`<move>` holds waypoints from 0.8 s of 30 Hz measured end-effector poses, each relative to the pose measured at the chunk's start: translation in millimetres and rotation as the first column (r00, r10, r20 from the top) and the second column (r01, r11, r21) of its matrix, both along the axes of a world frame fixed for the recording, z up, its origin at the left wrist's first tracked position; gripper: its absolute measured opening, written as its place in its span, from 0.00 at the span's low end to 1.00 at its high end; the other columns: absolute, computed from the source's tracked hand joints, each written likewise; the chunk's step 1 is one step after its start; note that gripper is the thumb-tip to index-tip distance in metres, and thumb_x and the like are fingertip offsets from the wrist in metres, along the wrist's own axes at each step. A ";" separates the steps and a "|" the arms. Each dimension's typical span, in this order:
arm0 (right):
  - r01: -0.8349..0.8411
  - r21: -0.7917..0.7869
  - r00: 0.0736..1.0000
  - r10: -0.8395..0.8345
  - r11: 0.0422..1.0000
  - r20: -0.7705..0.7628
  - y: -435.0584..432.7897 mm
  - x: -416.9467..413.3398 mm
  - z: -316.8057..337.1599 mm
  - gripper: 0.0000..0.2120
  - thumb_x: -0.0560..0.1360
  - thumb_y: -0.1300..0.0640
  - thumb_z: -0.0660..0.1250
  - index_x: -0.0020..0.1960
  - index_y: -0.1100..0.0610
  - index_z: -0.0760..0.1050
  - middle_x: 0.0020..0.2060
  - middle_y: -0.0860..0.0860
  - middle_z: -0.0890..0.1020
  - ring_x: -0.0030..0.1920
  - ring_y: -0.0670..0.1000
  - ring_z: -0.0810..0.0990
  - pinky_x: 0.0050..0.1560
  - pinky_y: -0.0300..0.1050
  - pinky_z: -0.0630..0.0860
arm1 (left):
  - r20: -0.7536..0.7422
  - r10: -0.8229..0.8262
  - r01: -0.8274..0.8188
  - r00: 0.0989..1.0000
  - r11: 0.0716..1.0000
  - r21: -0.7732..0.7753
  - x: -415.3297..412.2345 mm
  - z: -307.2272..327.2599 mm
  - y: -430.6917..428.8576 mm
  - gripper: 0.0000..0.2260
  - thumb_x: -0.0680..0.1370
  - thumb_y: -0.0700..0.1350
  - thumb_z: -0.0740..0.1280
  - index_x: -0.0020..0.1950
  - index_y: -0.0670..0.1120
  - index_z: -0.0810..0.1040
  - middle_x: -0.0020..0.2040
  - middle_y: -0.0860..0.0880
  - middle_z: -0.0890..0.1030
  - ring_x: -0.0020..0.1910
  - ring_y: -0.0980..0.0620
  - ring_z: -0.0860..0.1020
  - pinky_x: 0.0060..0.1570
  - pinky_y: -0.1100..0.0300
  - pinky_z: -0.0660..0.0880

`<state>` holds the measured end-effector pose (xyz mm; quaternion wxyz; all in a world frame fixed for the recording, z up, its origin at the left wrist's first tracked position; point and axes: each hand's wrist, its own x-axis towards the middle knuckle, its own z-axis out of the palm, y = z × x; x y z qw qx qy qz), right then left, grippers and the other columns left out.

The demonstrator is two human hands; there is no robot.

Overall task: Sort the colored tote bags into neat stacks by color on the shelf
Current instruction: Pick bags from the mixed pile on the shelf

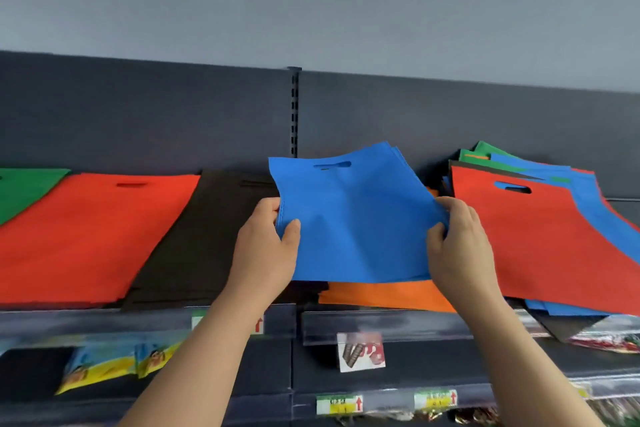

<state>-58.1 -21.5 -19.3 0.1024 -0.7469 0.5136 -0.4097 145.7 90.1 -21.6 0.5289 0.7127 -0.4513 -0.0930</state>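
While both hands clamp its side edges, the bundle of blue bags (356, 218) is held over the middle of the shelf (398, 324), with the cut-out handle at the far end. The left hand (266, 246) pinches the left edge, thumb on top and fingers curled underneath. The right hand (457, 246) grips the right edge the same way and creases the fabric slightly. Several layers show at the bundle's far right corner.

Directly beneath it lie orange bags (384, 295), their near edge sticking out at the shelf front. Just to the left is a black stack (207, 236), then a red stack (86, 236), then a green bag (24, 191) at the far left. To the right is an unsorted pile with a red bag (540, 243) on top. Blue, black and green edges fan out beneath it, and it almost touches the right hand. On the lower shelf, yellow packets (104, 367) hang at the left, and a small card (360, 352) hangs below the rail.
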 end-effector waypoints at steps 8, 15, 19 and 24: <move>-0.251 -0.038 0.967 0.252 0.967 0.043 88.2 132.1 -0.9 0.23 0.75 0.69 0.56 0.67 0.54 0.66 0.54 0.51 0.74 0.54 0.52 0.71 0.48 0.44 0.65 | 0.119 0.249 -0.250 0.961 0.968 -0.004 120.8 6.6 119.8 0.09 0.79 0.41 0.63 0.58 0.49 0.72 0.49 0.56 0.77 0.45 0.57 0.75 0.37 0.65 0.68; -0.363 0.020 0.932 0.362 0.932 0.013 158.5 228.8 -11.6 0.17 0.78 0.66 0.56 0.63 0.52 0.72 0.53 0.49 0.72 0.43 0.51 0.74 0.40 0.45 0.68 | 0.173 0.369 -0.381 0.913 0.923 0.045 198.0 1.6 215.8 0.09 0.80 0.42 0.61 0.60 0.47 0.71 0.51 0.53 0.76 0.48 0.53 0.75 0.43 0.58 0.71; -0.443 0.050 0.896 0.444 0.895 0.001 183.9 285.9 -14.2 0.15 0.78 0.65 0.56 0.60 0.53 0.74 0.56 0.49 0.73 0.43 0.51 0.74 0.41 0.44 0.68 | 0.169 0.447 -0.467 0.878 0.879 0.101 239.4 -4.9 258.0 0.11 0.80 0.43 0.61 0.62 0.46 0.70 0.54 0.51 0.76 0.50 0.50 0.75 0.46 0.53 0.74; -0.531 0.014 0.847 0.531 0.847 0.006 204.7 357.1 -15.4 0.15 0.78 0.66 0.56 0.59 0.54 0.75 0.55 0.49 0.74 0.47 0.52 0.75 0.44 0.46 0.71 | 0.181 0.548 -0.572 0.817 0.810 0.128 291.5 -9.9 291.2 0.11 0.80 0.44 0.60 0.63 0.47 0.69 0.52 0.52 0.75 0.45 0.52 0.73 0.36 0.59 0.67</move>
